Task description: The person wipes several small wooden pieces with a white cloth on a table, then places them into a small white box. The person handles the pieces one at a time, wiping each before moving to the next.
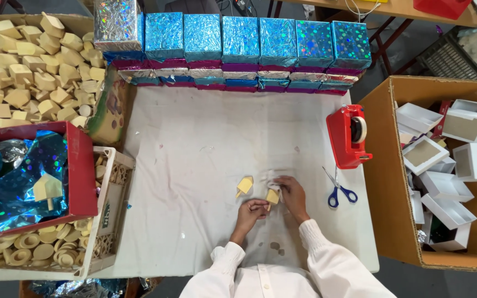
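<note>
Two small pale wooden pieces shaped like little houses on pegs lie on the white cloth (194,160). One wooden piece (244,186) rests free just left of my hands. The other wooden piece (272,196) sits between my hands. My right hand (292,194) pinches it from the right, and my left hand (251,212) has its fingers curled at the piece's lower end. White sleeves cover both my forearms.
A row of shiny blue foil-wrapped boxes (238,38) lines the far edge. A red tape dispenser (349,135) and blue-handled scissors (339,190) lie to the right. A cardboard box (387,176) of white boxes stands right; crates of wooden pieces (28,66) and a red bin with foil (84,165) stand left.
</note>
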